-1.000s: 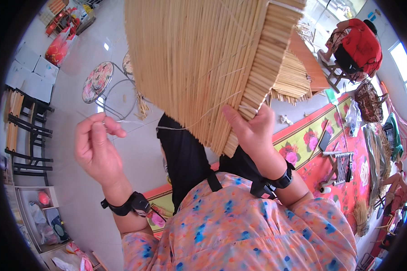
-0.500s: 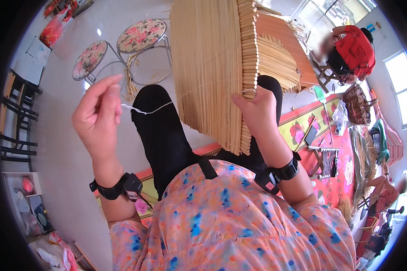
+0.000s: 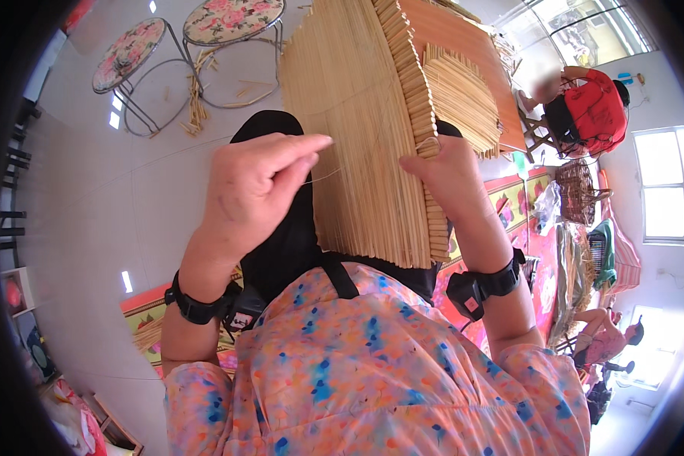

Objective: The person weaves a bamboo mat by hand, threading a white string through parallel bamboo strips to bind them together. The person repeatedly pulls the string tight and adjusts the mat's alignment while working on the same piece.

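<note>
Across my lap lies a long panel of pale plant stalks [image 3: 368, 175], laid side by side and bound along a thick rolled edge of cut stalk ends [image 3: 414, 99]. My right hand [image 3: 460, 182] grips that edge near its lower end, thumb on the near side, and a small loop of thread shows by its fingers. To the left of the panel, my left hand [image 3: 254, 194] is closed in a pinch. A thin pale thread [image 3: 323, 177] runs from it to the stalks; the fingertips partly hide it.
Two round flower-patterned stools [image 3: 234, 19] stand at the far left, with loose stalks [image 3: 196, 106] under them. Behind the panel, a brown board [image 3: 463, 34] carries another stalk bundle [image 3: 463, 99]. A person in red [image 3: 596, 106] sits at the right, near a wicker basket [image 3: 576, 190].
My left hand has come right and nearer the panel, and less thread shows between them. My right hand still holds the edge. The panel's far end now leans more to the left.
</note>
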Tool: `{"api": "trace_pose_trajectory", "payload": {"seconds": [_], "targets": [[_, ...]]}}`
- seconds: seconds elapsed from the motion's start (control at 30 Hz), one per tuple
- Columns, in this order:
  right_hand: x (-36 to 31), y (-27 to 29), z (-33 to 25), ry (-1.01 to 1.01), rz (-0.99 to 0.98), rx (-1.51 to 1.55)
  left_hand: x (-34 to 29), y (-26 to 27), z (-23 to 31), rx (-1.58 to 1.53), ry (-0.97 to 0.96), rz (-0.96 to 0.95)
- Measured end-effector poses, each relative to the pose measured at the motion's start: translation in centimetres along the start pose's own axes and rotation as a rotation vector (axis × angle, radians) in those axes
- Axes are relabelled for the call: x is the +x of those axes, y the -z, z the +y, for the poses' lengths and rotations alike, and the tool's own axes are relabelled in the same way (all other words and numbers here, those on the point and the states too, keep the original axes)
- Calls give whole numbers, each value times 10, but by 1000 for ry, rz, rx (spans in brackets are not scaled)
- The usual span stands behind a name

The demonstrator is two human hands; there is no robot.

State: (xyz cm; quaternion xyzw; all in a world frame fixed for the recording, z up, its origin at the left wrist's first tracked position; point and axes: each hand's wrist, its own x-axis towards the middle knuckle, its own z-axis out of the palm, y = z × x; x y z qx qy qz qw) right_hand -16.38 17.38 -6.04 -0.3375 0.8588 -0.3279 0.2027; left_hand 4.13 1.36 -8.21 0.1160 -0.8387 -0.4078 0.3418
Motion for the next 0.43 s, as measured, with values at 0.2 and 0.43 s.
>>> {"api": "trace_pose_trajectory", "payload": {"seconds": [0.2,0.43], "targets": [[2,-10,-2,-68,-108,60,12,-41,-26,-15,-72,-61],[14,-21,-9,-231,-141,89,17,-47,-50,51,27,-120]]}}
